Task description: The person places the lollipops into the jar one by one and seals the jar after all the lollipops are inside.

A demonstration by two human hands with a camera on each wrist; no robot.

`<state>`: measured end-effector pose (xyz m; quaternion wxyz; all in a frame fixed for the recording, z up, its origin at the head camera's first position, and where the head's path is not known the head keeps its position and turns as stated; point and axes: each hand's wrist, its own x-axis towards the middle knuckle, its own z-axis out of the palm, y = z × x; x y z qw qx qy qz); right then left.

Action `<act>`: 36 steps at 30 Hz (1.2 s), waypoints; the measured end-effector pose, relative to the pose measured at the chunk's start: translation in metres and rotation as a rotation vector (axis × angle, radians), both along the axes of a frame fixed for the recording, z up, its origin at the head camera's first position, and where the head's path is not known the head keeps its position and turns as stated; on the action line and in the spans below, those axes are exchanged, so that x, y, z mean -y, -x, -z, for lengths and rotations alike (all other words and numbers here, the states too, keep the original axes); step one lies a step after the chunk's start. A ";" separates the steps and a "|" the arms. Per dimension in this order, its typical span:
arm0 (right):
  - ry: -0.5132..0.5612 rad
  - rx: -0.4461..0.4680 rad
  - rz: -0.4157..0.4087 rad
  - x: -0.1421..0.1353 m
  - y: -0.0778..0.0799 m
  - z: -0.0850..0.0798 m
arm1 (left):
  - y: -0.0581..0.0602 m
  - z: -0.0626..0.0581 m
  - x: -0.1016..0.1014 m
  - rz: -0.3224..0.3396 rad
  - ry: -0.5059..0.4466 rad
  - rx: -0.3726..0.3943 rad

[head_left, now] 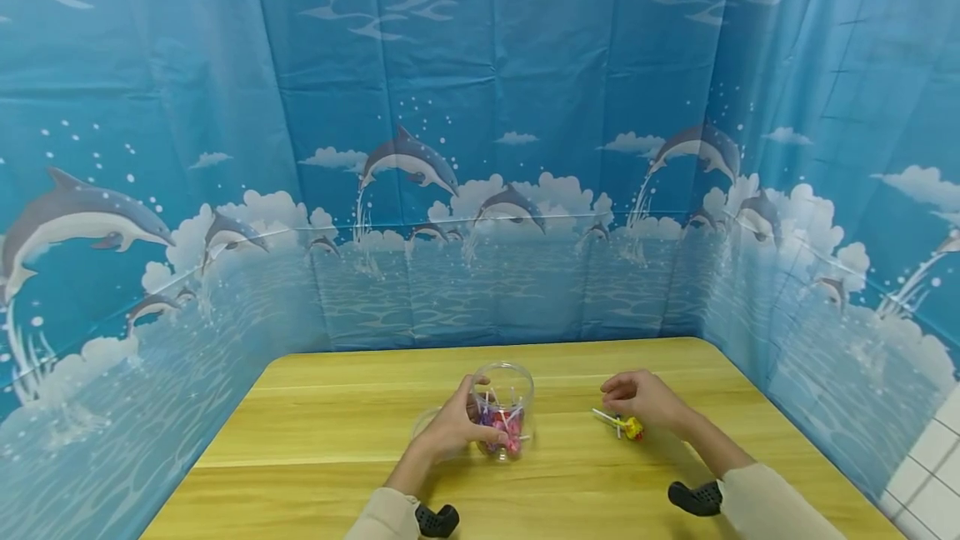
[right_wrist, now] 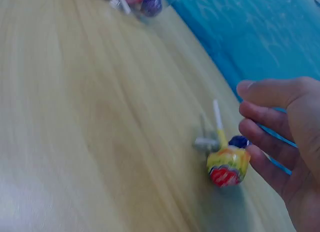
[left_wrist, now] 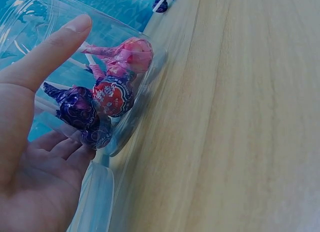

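A clear plastic jar [head_left: 504, 386] with several wrapped lollipops [head_left: 504, 427] inside is held by my left hand [head_left: 453, 423], its thumb along the near side and its fingers behind. Through the jar's wall in the left wrist view, pink lollipops [left_wrist: 132, 56], a red one [left_wrist: 114, 96] and dark purple ones [left_wrist: 77, 108] show. My right hand [head_left: 648, 398], fingers loosely bent and pinching nothing, is just beside a yellow-and-red lollipop [right_wrist: 227, 167] with a white stick. A dark blue lollipop [right_wrist: 239, 141] lies behind it, partly hidden.
A clear round lid [head_left: 423, 421] is beside the jar, partly behind my left hand. The wooden table [head_left: 330, 415] meets a blue dolphin-print curtain [head_left: 465, 290] at its back and sides. White tiles [head_left: 926, 448] show at the lower right.
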<state>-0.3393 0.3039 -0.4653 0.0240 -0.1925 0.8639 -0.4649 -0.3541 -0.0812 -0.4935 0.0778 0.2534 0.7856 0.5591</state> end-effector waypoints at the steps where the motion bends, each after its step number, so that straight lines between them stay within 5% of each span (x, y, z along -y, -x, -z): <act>1: -0.032 -0.023 0.007 -0.001 0.000 0.003 | 0.000 0.000 0.000 0.002 -0.002 -0.001; 7: -0.197 -0.174 0.020 -0.001 0.002 0.017 | -0.002 -0.001 -0.001 0.004 -0.021 0.007; 16: -0.309 -0.325 0.008 0.006 0.002 0.026 | -0.003 -0.001 0.002 -0.013 0.019 -0.002; 29: -0.237 -0.284 0.046 -0.003 -0.006 0.014 | 0.000 -0.001 0.001 0.002 0.012 -0.007; 36: -0.108 -0.235 0.125 -0.002 -0.009 0.002 | -0.003 -0.002 0.000 0.004 0.007 -0.009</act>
